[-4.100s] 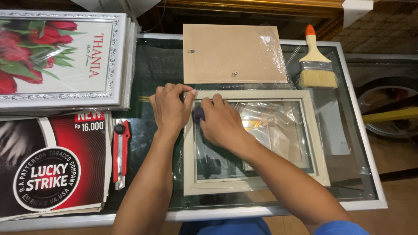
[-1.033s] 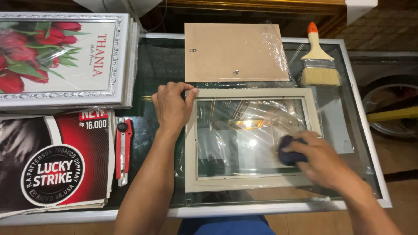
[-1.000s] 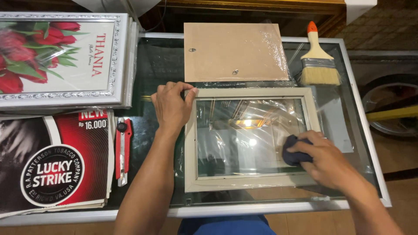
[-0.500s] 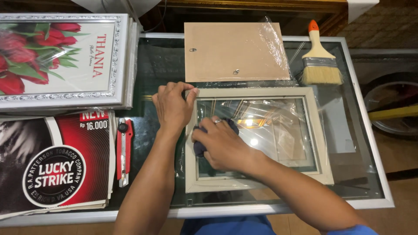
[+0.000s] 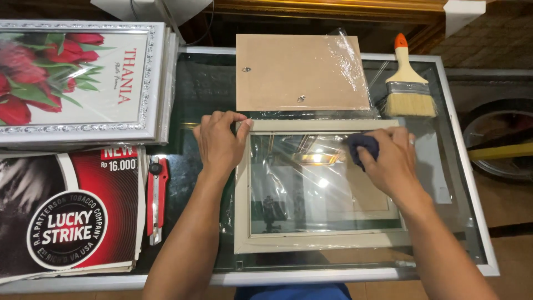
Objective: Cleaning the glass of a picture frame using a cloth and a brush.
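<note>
A cream picture frame (image 5: 311, 242) with a glass pane (image 5: 311, 194) lies flat on the glass-topped table. My left hand (image 5: 217, 141) presses on the frame's top left corner, fingers curled over its edge. My right hand (image 5: 388, 161) is at the pane's upper right, holding a dark blue cloth (image 5: 363, 147) against the glass. Clear plastic film lies under and around the frame.
A brown backing board (image 5: 300, 72) lies behind the frame, a paintbrush (image 5: 408, 89) with an orange tip to its right. A red utility knife (image 5: 155, 200) lies left of my left arm. Framed flower prints (image 5: 78, 78) and a red-and-black poster (image 5: 66, 216) are stacked at the left.
My right hand has swept the cloth across the pane, from the left side half a second ago to the upper right now. My left hand has stayed on the frame's corner.
</note>
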